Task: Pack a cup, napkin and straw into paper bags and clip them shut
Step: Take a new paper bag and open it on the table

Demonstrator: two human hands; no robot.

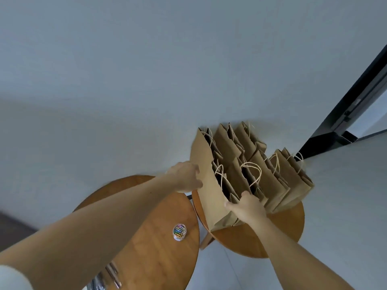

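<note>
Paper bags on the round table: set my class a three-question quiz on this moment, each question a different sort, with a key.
1. True or false: the jar of paper clips stands among the paper bags.
2. The nearest bag is held by: A the left hand only; B the right hand only; C both.
3. Fill in: the bags' handles are made of ____.
Key: 1 false; 2 C; 3 twine.
</note>
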